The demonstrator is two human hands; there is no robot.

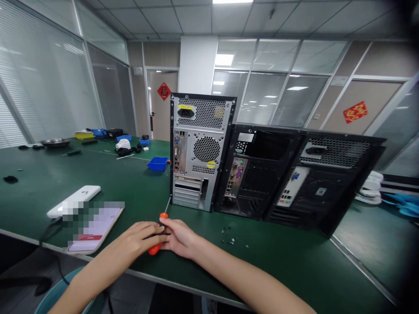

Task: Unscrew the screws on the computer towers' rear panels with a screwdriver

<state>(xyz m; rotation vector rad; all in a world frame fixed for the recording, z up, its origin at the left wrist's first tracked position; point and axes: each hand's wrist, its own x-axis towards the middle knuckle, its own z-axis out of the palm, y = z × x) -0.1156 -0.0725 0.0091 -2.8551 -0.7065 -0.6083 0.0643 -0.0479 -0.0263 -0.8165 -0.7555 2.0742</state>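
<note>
An orange-handled screwdriver [155, 249] is held low over the table's front part, its thin shaft slanting up to the lower left corner of a computer case [203, 139]. My right hand [179, 237] wraps its thumb and fingers around the handle. From the other side, my left hand [139, 235] has its fingers closed on the same handle. The case stands upright with its silver back panel facing me. Where the shaft tip meets the corner, I cannot tell whether a screw is there. Several small screws [233, 240] lie loose right of my hands.
Two black computer cases, one open-backed [252, 179] and one farther right [321, 187], stand beside the silver-backed one. A white power bank [77, 200] and a phone [106, 224] lie left. A blue tray [158, 164] sits behind. A teal bin [52, 296] is below the table edge.
</note>
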